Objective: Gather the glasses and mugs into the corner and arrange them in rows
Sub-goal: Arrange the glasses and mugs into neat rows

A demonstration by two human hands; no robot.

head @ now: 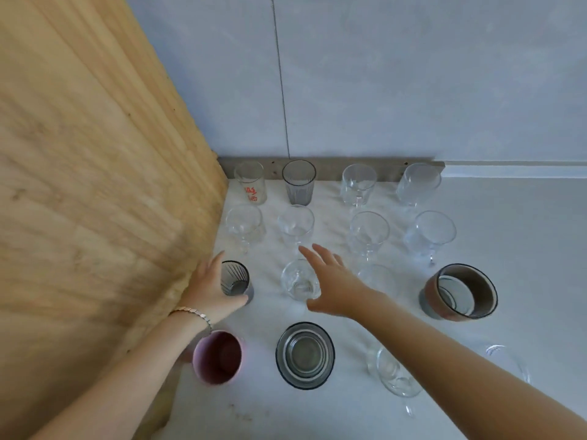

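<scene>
One-handed, gripped the grey glass [236,279] at nine o'clock with the left hand [208,289]. Spread the right hand [333,281] open over a clear glass [297,281], holding nothing.

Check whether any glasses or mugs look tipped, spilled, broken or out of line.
Nothing stands out. Every glass and mug in view stands upright in rows on the counter, no spill or breakage. The left hand grips the nearer grey ribbed glass; the right hand is open, its arm partly hiding the front-right glass.
</scene>
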